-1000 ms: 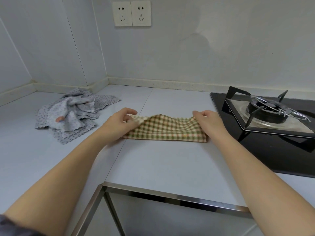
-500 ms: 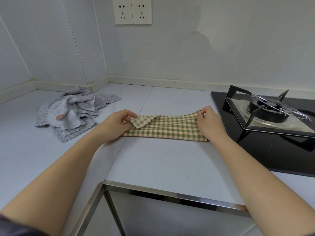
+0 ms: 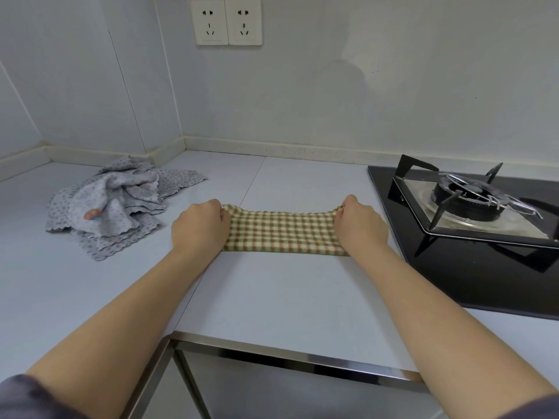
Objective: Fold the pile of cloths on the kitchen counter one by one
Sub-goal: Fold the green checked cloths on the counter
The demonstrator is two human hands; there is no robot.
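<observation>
I see the left hand (image 3: 198, 228) and the right hand (image 3: 360, 226) each gripping one end of a checked cloth (image 3: 281, 232), which lies half folded on the counter (image 3: 287, 297). To its left, a crumpled grey pile (image 3: 115, 207) is not yet folded.

Head-worn camera looks forward and down, close over the counter (image 3: 287, 297).

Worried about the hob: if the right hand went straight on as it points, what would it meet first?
Probably just bare counter, then the back wall; the hob lies right of the right hand.
</observation>
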